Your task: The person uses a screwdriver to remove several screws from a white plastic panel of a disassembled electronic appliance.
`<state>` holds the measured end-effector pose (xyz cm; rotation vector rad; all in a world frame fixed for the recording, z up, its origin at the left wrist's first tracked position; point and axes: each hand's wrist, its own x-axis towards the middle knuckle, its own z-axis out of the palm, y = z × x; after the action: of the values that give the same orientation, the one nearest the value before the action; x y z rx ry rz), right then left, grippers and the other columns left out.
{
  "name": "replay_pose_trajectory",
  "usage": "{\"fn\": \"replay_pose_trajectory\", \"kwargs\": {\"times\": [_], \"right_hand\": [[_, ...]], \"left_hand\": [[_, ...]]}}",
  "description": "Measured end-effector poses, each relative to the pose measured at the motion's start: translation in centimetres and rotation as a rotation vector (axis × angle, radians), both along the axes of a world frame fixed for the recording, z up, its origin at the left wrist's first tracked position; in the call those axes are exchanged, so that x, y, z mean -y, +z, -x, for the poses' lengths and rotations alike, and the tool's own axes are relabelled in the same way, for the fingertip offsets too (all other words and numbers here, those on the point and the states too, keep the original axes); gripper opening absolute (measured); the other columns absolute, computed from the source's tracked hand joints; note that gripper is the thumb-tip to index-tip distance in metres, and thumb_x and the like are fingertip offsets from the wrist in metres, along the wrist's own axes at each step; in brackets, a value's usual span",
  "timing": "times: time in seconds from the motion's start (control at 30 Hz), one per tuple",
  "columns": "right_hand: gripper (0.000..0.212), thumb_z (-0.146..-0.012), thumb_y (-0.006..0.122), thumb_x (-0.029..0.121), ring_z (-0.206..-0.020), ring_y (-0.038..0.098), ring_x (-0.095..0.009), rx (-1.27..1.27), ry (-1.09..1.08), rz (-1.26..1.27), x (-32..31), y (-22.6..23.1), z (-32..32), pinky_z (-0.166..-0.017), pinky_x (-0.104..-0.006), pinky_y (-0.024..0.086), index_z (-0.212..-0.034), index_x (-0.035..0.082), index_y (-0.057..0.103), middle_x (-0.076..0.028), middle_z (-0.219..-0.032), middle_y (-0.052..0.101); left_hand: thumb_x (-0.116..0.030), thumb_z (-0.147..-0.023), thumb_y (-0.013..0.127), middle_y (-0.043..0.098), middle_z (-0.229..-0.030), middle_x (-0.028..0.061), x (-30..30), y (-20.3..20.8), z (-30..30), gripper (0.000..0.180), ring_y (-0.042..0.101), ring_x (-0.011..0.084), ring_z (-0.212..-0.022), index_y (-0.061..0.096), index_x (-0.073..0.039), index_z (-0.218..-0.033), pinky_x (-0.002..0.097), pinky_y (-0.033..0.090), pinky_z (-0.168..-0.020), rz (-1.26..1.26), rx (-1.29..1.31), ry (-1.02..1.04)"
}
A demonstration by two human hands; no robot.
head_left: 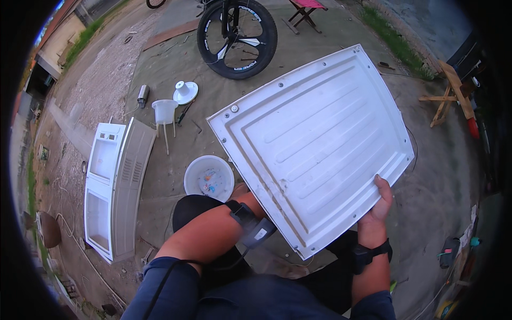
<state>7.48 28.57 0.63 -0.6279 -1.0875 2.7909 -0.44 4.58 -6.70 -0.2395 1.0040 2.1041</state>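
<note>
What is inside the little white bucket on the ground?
The white bucket holds a few small bits, some orange and blue. They are too tiny to tell apart. The big white panel covers part of its right rim.

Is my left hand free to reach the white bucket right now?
Probably not: the left hand is hidden behind the white panel it helps hold, with the right hand. The bucket sits close beside it.

An outdoor yard workshop — bare dirt ground [160, 48], a bicycle wheel [237, 37], appliance casing [114, 181] lying about.
</note>
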Motion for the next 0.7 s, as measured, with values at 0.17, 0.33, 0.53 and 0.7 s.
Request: {"fn": "replay_pose_trajectory", "kwargs": {"times": [0.17, 0.33, 0.53, 0.7], "right_hand": [[0.073, -0.087, 0.063, 0.022, -0.123, 0.057, -0.040, 0.010, 0.004, -0.036, 0.1, -0.4, 0.4, -0.109, -0.0504, 0.046, -0.148, -0.008, 0.034, -0.026, -0.134, 0.055], [0.073, -0.088, 0.061, 0.024, -0.124, 0.055, -0.042, 0.014, 0.049, -0.042, 0.4, -0.6, 0.4, -0.109, -0.0510, 0.044, -0.148, -0.008, 0.034, -0.028, -0.136, 0.054], [0.071, -0.088, 0.063, 0.021, -0.121, 0.059, -0.039, 0.046, 0.061, -0.007, 0.7, -0.6, 0.3, -0.107, -0.0496, 0.048, -0.147, -0.007, 0.037, -0.026, -0.133, 0.058], [0.071, -0.087, 0.062, 0.022, -0.121, 0.059, -0.039, 0.053, 0.090, -0.016, 0.6, -0.4, 0.7, -0.107, -0.0496, 0.047, -0.147, -0.007, 0.037, -0.026, -0.133, 0.058]], "left_hand": [[-0.029, -0.103, 0.057, 0.069, -0.124, 0.0107, 0.0, -0.1, 0.0, 0.039, 0.066, 0.0230, -0.112, 0.061, -0.002, -0.130, 0.0403, 0.052, -0.100, -0.007, 0.018, 0.040], [-0.029, -0.103, 0.056, 0.069, -0.123, 0.0105, 0.6, 0.4, -0.1, 0.037, 0.067, 0.0227, -0.110, 0.062, -0.002, -0.128, 0.0395, 0.053, -0.099, -0.001, 0.037, 0.090], [-0.029, -0.103, 0.055, 0.070, -0.122, 0.0103, 0.3, 0.2, 0.0, 0.036, 0.067, 0.0224, -0.108, 0.063, -0.002, -0.126, 0.0386, 0.053, -0.098, -0.008, 0.056, 0.125], [-0.028, -0.104, 0.055, 0.070, -0.121, 0.0101, 0.5, 0.9, 0.4, 0.034, 0.068, 0.0222, -0.106, 0.064, -0.002, -0.124, 0.0378, 0.053, -0.097, -0.003, 0.061, 0.185]]}}
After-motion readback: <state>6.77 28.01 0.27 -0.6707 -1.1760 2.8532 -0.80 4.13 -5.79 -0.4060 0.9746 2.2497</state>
